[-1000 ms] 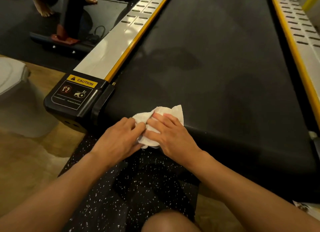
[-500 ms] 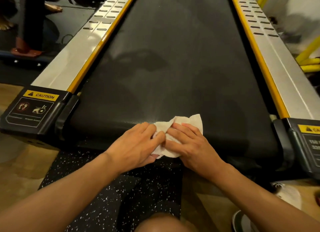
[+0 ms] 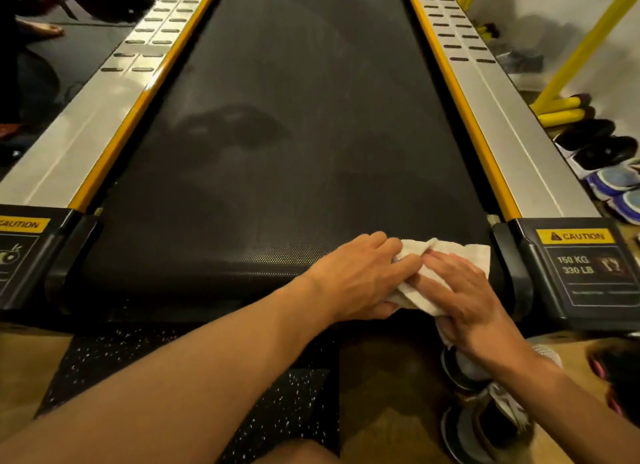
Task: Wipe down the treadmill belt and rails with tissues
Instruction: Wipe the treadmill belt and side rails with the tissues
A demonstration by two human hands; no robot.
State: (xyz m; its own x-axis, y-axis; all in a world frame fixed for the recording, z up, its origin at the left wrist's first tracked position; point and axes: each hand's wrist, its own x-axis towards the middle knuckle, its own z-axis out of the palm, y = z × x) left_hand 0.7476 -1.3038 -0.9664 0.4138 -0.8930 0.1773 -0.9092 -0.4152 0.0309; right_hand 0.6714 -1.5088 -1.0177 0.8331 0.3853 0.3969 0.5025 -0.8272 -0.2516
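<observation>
The black treadmill belt (image 3: 294, 145) runs away from me between two silver side rails with yellow inner strips, the left rail (image 3: 86, 124) and the right rail (image 3: 512, 134). A crumpled white tissue (image 3: 474, 252) lies on the belt's near edge, close to the right corner. My left hand (image 3: 360, 276) and my right hand (image 3: 464, 297) both press flat on the tissue, fingers mostly straight, side by side. The hands cover most of the tissue.
Black end caps with yellow CAUTION labels sit at both near corners, the right cap (image 3: 588, 269) next to my right hand. Shoes (image 3: 606, 166) line the floor on the right near yellow bars (image 3: 561, 107). A speckled floor mat (image 3: 194, 366) and more shoes (image 3: 485, 418) lie below.
Both hands have slid the tissue rightward along the belt's near edge, from near the left corner to close to the right end cap.
</observation>
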